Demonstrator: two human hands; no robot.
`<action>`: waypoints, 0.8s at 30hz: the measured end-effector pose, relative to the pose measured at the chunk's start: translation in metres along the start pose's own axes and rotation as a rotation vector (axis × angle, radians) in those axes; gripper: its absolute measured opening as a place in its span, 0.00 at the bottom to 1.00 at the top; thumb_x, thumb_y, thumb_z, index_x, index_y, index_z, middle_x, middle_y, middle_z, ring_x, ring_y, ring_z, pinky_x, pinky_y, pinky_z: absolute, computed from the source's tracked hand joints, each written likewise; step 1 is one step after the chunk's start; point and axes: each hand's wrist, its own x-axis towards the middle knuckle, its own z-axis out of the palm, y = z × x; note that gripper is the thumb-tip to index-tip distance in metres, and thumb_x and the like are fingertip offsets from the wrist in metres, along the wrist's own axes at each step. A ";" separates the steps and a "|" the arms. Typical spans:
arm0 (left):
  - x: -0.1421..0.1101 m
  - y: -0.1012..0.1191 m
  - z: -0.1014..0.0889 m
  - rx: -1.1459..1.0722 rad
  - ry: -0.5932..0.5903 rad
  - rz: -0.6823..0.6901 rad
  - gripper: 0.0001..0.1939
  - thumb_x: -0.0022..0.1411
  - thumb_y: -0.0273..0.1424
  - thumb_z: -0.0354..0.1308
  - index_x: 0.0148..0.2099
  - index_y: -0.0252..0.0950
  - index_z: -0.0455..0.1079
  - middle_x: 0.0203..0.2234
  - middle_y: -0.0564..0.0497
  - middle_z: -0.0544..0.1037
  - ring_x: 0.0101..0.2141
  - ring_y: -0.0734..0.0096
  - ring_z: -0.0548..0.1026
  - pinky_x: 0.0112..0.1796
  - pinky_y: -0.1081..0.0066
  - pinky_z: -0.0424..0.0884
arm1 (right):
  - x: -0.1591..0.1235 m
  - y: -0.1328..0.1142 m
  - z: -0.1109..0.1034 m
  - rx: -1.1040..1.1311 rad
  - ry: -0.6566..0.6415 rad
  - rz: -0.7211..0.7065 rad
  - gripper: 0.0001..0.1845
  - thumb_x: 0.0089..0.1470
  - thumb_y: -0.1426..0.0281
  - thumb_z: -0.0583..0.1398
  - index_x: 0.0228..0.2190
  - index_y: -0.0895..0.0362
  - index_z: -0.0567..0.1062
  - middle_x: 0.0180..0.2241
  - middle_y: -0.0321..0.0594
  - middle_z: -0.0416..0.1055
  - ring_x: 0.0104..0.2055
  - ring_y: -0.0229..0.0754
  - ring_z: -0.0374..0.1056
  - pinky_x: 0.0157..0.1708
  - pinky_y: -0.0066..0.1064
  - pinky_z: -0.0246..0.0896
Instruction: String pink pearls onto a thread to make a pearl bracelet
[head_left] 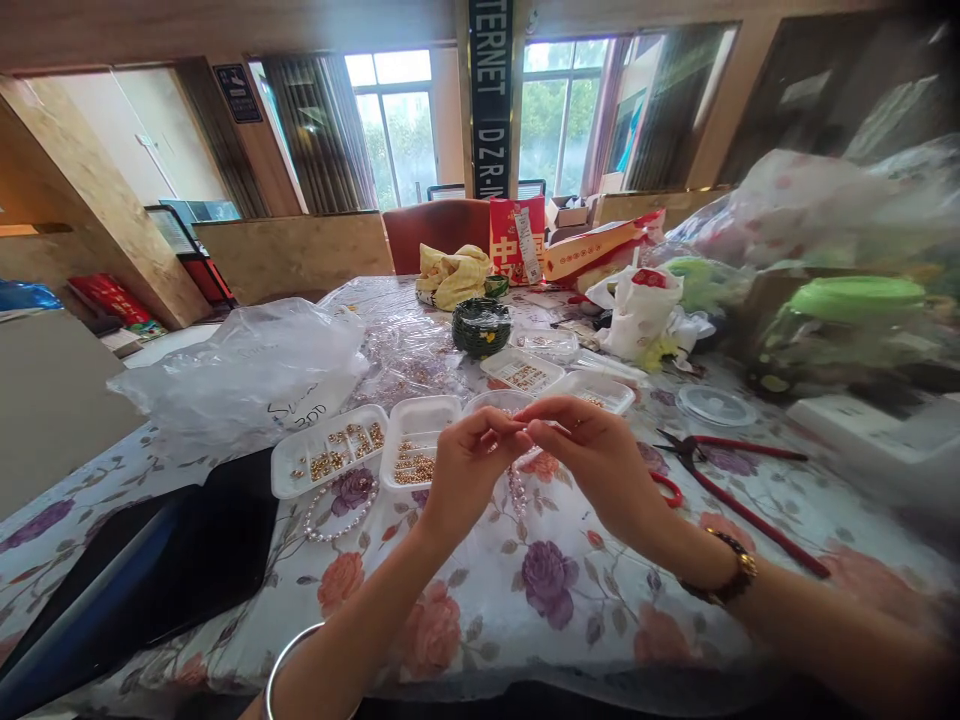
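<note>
My left hand (476,455) and my right hand (581,445) meet over the table, fingertips pinched together. From between them hangs a strand of small pale pink and pearly beads (518,492); its upper end is hidden by my fingers. Below my left hand stands a white divided tray (411,412) of gold beads, with a second white bead tray (289,470) to its left. A pearl bead bracelet (313,530) lies on the cloth. Right of my right hand rest red-handled pliers (739,500) and a red-handled tool (670,490), partly covered.
More bead containers (559,372), a dark green coil (480,328) and a clear round lid (716,405) sit farther back. A plastic bag (247,350) and a black folder-like object (232,530) lie left. A green-lidded jar (855,300) stands right on the flowered tablecloth (495,620).
</note>
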 end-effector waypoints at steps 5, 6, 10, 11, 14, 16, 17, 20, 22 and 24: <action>0.000 -0.001 -0.002 0.219 0.076 0.037 0.04 0.48 0.28 0.62 0.25 0.37 0.69 0.22 0.56 0.72 0.27 0.76 0.68 0.31 0.74 0.64 | 0.003 0.005 -0.006 -0.047 -0.032 0.022 0.10 0.49 0.60 0.60 0.31 0.52 0.77 0.33 0.36 0.75 0.35 0.37 0.69 0.34 0.31 0.64; 0.000 -0.001 -0.003 0.246 0.083 0.043 0.04 0.49 0.28 0.62 0.25 0.37 0.70 0.22 0.56 0.72 0.28 0.76 0.68 0.32 0.73 0.64 | 0.004 0.004 -0.010 -0.088 -0.020 0.006 0.11 0.50 0.59 0.59 0.32 0.52 0.77 0.34 0.37 0.75 0.35 0.38 0.69 0.35 0.32 0.64; 0.002 -0.005 -0.006 0.208 0.092 0.007 0.02 0.50 0.29 0.61 0.27 0.37 0.70 0.25 0.55 0.75 0.30 0.76 0.71 0.35 0.73 0.65 | 0.013 -0.005 -0.049 -0.398 0.084 -0.068 0.17 0.50 0.54 0.57 0.32 0.53 0.76 0.34 0.39 0.76 0.35 0.41 0.70 0.37 0.34 0.64; 0.003 -0.005 -0.007 0.183 0.099 -0.014 0.03 0.50 0.29 0.62 0.27 0.37 0.70 0.25 0.55 0.75 0.30 0.76 0.72 0.35 0.73 0.66 | 0.015 -0.007 -0.066 -0.507 0.099 -0.050 0.19 0.49 0.53 0.57 0.33 0.54 0.76 0.33 0.40 0.76 0.35 0.42 0.70 0.36 0.34 0.64; 0.004 -0.006 -0.007 0.093 0.115 -0.051 0.04 0.50 0.30 0.62 0.28 0.36 0.69 0.25 0.54 0.76 0.29 0.76 0.73 0.34 0.74 0.67 | 0.016 -0.005 -0.127 -0.880 0.014 0.115 0.25 0.48 0.50 0.55 0.39 0.56 0.75 0.36 0.46 0.75 0.34 0.47 0.71 0.34 0.36 0.65; 0.004 -0.006 -0.007 0.052 0.106 -0.055 0.05 0.51 0.30 0.60 0.29 0.35 0.68 0.22 0.55 0.75 0.24 0.78 0.72 0.29 0.75 0.66 | 0.011 0.002 -0.169 -1.138 -0.052 0.222 0.34 0.42 0.49 0.58 0.44 0.60 0.73 0.42 0.55 0.73 0.39 0.55 0.71 0.38 0.43 0.64; 0.003 -0.006 -0.006 0.043 0.100 -0.057 0.05 0.52 0.31 0.59 0.29 0.35 0.67 0.19 0.56 0.73 0.21 0.79 0.69 0.25 0.76 0.65 | 0.007 0.007 -0.186 -1.236 -0.076 0.236 0.38 0.37 0.48 0.61 0.45 0.63 0.73 0.45 0.60 0.70 0.44 0.59 0.68 0.43 0.45 0.63; 0.003 -0.006 -0.006 0.043 0.119 -0.059 0.06 0.52 0.31 0.60 0.29 0.35 0.67 0.16 0.58 0.69 0.17 0.82 0.63 0.20 0.78 0.59 | -0.009 0.021 -0.222 -1.352 -0.140 0.303 0.41 0.29 0.51 0.65 0.44 0.63 0.74 0.49 0.65 0.65 0.50 0.62 0.64 0.47 0.44 0.60; 0.003 -0.007 -0.007 0.059 0.153 -0.047 0.05 0.50 0.31 0.61 0.28 0.35 0.68 0.17 0.58 0.70 0.18 0.83 0.64 0.22 0.78 0.60 | -0.016 0.025 -0.231 -1.341 -0.177 0.343 0.38 0.32 0.51 0.65 0.43 0.61 0.74 0.53 0.63 0.62 0.56 0.60 0.58 0.52 0.41 0.56; 0.004 -0.007 -0.007 0.078 0.180 -0.033 0.05 0.49 0.30 0.62 0.29 0.35 0.70 0.20 0.56 0.72 0.22 0.81 0.67 0.25 0.78 0.62 | -0.020 0.026 -0.232 -1.335 -0.207 0.368 0.38 0.31 0.52 0.65 0.43 0.61 0.75 0.54 0.62 0.59 0.58 0.59 0.55 0.53 0.41 0.54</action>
